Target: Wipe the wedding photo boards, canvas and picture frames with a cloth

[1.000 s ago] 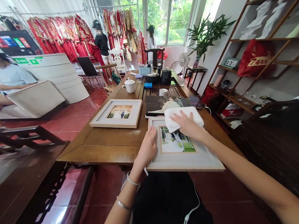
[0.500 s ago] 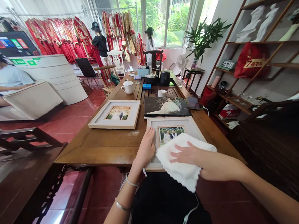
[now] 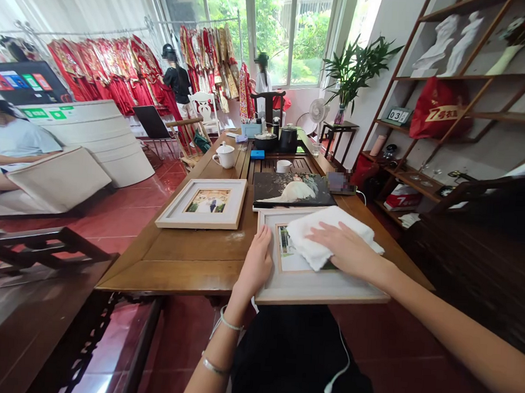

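Observation:
A light-wood picture frame (image 3: 319, 288) with a photo in a pale mount lies at the table's front edge. My left hand (image 3: 258, 262) grips its left side, fingers along the rim. Spread over the upper part of the frame is a white cloth (image 3: 302, 229), covering most of the photo. My right hand (image 3: 345, 248) presses on that cloth from above, its fingers spread across it. To the left lies a second framed photo (image 3: 209, 201), flat on the table. Just behind my frame sits a dark photo panel (image 3: 269, 188) with a white gown on it.
The wooden table (image 3: 166, 268) also bears a lidded white cup (image 3: 224, 156), a small white cup (image 3: 284, 166), a blue box (image 3: 257, 154) and a black kettle (image 3: 288, 139). A phone-like device (image 3: 341, 183) with a cable lies at the right edge. A person (image 3: 21, 140) sits far left.
My right hand and the cloth have moved up and away across the frame, uncovering its lower border and covering more of the photo. My left hand has stayed on the left side.

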The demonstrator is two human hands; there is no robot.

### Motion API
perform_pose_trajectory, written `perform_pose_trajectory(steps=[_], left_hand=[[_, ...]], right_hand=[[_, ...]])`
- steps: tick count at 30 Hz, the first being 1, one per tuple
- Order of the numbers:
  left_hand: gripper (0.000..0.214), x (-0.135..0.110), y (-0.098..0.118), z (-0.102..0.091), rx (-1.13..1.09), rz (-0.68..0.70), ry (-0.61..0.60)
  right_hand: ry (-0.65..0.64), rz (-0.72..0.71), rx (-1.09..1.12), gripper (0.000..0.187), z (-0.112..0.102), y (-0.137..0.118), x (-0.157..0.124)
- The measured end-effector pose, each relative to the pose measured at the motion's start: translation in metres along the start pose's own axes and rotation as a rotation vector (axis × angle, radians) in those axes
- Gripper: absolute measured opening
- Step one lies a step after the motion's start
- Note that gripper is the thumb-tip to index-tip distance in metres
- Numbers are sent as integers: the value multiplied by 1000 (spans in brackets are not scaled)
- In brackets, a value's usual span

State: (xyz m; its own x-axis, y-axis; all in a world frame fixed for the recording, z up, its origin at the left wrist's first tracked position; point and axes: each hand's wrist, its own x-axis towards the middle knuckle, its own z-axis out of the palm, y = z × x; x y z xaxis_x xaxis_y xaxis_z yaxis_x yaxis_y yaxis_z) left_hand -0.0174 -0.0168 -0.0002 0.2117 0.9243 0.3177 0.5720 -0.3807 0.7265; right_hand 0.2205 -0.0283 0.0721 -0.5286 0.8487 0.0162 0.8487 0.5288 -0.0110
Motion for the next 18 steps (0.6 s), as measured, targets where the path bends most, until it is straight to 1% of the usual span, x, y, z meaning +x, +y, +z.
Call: perform_pose_trajectory(steps=[2, 5, 8, 10, 12, 14, 18], left_hand=[[57, 0, 1, 0, -5, -1, 1], [56, 0, 2, -1, 8, 0, -3], [56, 0, 2, -2, 12, 12, -3], [57, 0, 2, -1, 12, 9, -5], [57, 0, 2, -1, 13, 1, -9], [58, 0, 2, 0, 14, 3, -6], [59, 1, 3, 1, 22, 15, 5]], right_hand=[[49, 30, -66, 72, 5, 7, 19], [93, 44, -135, 67, 6, 10, 44], [107, 23, -158, 64, 5, 9, 63], [90, -18, -136, 65, 5, 7, 70], [54, -98, -93, 68, 5, 5, 73], [11, -187, -39, 71, 5, 2, 70], [-97, -287, 110, 74, -2, -5, 50]])
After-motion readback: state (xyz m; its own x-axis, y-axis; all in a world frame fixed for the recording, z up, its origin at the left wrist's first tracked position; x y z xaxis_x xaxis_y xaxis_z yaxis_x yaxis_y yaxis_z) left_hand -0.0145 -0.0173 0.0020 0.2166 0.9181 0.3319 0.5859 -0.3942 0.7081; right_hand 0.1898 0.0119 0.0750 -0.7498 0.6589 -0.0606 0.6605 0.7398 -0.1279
